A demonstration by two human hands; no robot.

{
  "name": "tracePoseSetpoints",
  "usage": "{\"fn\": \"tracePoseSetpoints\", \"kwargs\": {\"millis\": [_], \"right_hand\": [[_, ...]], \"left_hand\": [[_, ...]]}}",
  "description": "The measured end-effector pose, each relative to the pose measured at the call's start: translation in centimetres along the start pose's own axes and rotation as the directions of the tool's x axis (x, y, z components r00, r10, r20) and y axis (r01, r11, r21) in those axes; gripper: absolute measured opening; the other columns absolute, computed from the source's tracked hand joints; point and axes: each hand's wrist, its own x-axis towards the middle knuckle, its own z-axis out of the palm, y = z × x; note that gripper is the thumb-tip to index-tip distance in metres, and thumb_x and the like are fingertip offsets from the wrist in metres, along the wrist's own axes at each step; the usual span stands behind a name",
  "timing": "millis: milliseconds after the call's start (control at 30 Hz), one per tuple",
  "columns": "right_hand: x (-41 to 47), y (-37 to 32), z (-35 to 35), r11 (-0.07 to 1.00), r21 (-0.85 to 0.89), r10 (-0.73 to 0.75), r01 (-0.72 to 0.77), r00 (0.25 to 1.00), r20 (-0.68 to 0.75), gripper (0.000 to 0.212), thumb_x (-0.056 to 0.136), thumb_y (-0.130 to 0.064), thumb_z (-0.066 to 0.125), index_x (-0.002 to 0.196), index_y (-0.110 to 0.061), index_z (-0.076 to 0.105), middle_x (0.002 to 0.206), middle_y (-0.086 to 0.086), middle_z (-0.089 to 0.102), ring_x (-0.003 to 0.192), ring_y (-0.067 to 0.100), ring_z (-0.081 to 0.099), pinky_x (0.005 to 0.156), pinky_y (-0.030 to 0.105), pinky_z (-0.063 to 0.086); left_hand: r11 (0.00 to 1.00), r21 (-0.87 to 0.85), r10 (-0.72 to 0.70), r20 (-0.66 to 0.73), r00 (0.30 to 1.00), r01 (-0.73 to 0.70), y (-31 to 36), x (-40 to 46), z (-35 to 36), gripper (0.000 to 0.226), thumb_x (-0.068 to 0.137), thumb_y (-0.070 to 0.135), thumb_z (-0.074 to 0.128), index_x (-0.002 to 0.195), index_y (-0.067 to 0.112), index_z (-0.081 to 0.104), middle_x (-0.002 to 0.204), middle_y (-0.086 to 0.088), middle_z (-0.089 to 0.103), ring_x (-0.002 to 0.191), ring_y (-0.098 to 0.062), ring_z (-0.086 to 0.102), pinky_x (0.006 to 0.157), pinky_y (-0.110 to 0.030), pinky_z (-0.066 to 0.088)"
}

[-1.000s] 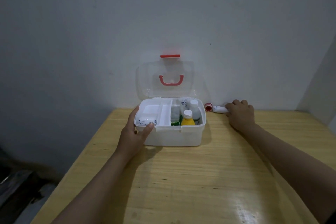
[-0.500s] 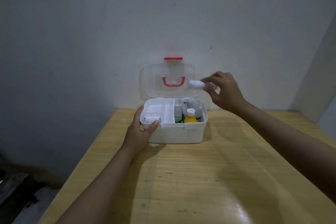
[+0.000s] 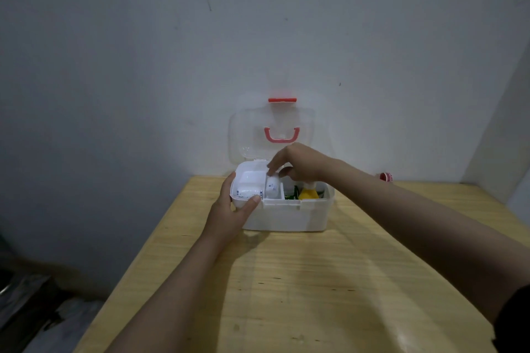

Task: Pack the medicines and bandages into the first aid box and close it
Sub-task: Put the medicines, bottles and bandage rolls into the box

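Our right hand (image 3: 304, 162) hung over the open white plastic first aid box (image 3: 286, 213), fingers pointing down and loosely curled; the fingertips (image 3: 271, 170) met the top of a small white roll of bandage (image 3: 272, 188) standing in the narrow middle slot of the tray, though we could not tell whether they pinched it or only touched it. Our left hand (image 3: 229, 213) clasped the box's near left corner, thumb (image 3: 252, 202) lying on the front rim and fingers wrapped round the side. Just left of the right fingertips lay a white tray compartment with a small printed white packet (image 3: 248, 192) at its front. Under the right wrist stood a yellow bottle with a pale cap (image 3: 308, 192), beside something green (image 3: 292, 193). Behind the hand, the clear lid with its red handle (image 3: 282, 135) and red latch (image 3: 282, 100) stood upright against the wall. Beyond the right forearm, near the wall, sat a small red-edged roll (image 3: 386, 176), well apart from the box. The pale wooden tabletop (image 3: 286, 295) stretched bare toward us, its left edge dropping to a dark floor. A scuffed grey-white wall (image 3: 143, 66) closed the back.
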Motion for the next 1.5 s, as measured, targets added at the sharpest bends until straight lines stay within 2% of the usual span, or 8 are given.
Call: {"fn": "tracePoseSetpoints", "kwargs": {"millis": [267,400,667,867,1133,1233,1367,1500], "right_hand": [[-3.3,4.1,-1.0,0.953,0.274,0.218,-0.128,0.919,-0.328,0.033,0.087,0.002,0.056,0.113,-0.013,0.068,0.113,0.006,0.07,0.094,0.008,0.064,0.087,0.015,0.044],[-7.4,9.6,-0.6,0.891,0.334,0.44,-0.307,0.763,-0.473,0.024,0.085,-0.004,0.06,0.106,-0.009,0.071,0.107,0.008,0.072,0.091,0.019,0.066,0.08,0.018,0.042],[-13.8,18.4,5.5,0.582,0.317,0.785,-0.749,0.416,-0.458,0.032,0.086,-0.035,0.058,0.114,-0.018,0.062,0.112,0.02,0.059,0.107,0.039,0.053,0.087,0.047,0.047],[-13.2,20.1,6.7,0.572,0.312,0.8,-0.758,0.433,-0.415,0.048,0.081,-0.039,0.064,0.125,-0.023,0.054,0.115,0.016,0.061,0.106,0.037,0.057,0.088,0.049,0.05],[-12.2,20.9,7.0,0.644,0.488,0.761,-0.589,0.425,-0.491,0.01,0.086,-0.018,0.057,0.09,-0.016,0.066,0.089,0.012,0.071,0.084,0.03,0.063,0.078,0.04,0.053],[-12.5,20.6,7.0,0.679,0.454,0.729,-0.577,0.452,-0.514,0.008,0.084,-0.015,0.058,0.085,-0.016,0.066,0.086,0.009,0.071,0.083,0.028,0.063,0.074,0.036,0.05],[-12.5,20.4,7.1,0.673,0.417,0.73,-0.611,0.457,-0.508,0.013,0.084,-0.016,0.057,0.093,-0.015,0.065,0.089,0.01,0.068,0.086,0.029,0.062,0.076,0.038,0.05],[-11.3,19.4,7.2,0.756,0.267,0.632,-0.598,0.56,-0.537,0.019,0.084,-0.019,0.054,0.096,-0.017,0.069,0.087,0.009,0.066,0.085,0.028,0.062,0.077,0.04,0.05]], "left_hand": [[1.0,-0.015,0.004,-0.028,1.0,-0.004,-0.5,0.1,0.3,0.069,0.083,0.042,0.064,0.142,0.036,0.027,0.124,0.016,0.045,0.11,-0.011,0.05,0.087,-0.028,0.049],[1.0,-0.021,0.012,-0.059,0.998,-0.013,-0.6,0.1,0.7,0.066,0.085,0.036,0.064,0.141,0.035,0.029,0.122,0.015,0.047,0.107,-0.01,0.051,0.077,-0.02,0.047],[1.0,-0.023,0.008,-0.095,0.995,-0.01,-0.5,0.0,1.3,0.068,0.073,0.052,0.058,0.135,0.046,0.029,0.12,0.02,0.047,0.102,-0.01,0.053,0.076,-0.025,0.051],[0.998,-0.055,0.01,-0.107,0.994,-0.016,-0.8,0.1,1.6,0.083,0.063,0.065,0.054,0.139,0.042,0.028,0.124,0.014,0.049,0.101,-0.009,0.056,0.067,-0.017,0.05],[0.999,-0.046,0.008,-0.129,0.992,-0.014,-1.0,0.2,2.0,0.084,0.064,0.064,0.053,0.14,0.041,0.026,0.126,0.015,0.046,0.102,-0.011,0.055,0.068,-0.023,0.054],[0.999,-0.043,0.016,-0.133,0.991,-0.022,-1.1,0.1,2.0,0.082,0.065,0.064,0.053,0.139,0.043,0.026,0.126,0.014,0.046,0.102,-0.013,0.056,0.072,-0.03,0.056],[0.998,-0.052,0.018,-0.135,0.991,-0.025,-0.8,0.0,2.0,0.085,0.064,0.064,0.052,0.14,0.04,0.027,0.125,0.014,0.047,0.099,-0.008,0.055,0.07,-0.023,0.052],[0.998,-0.048,0.027,-0.144,0.989,-0.034,-0.5,-0.2,1.9,0.086,0.063,0.065,0.053,0.141,0.037,0.028,0.125,0.014,0.047,0.1,-0.008,0.055,0.066,-0.015,0.049]]}}
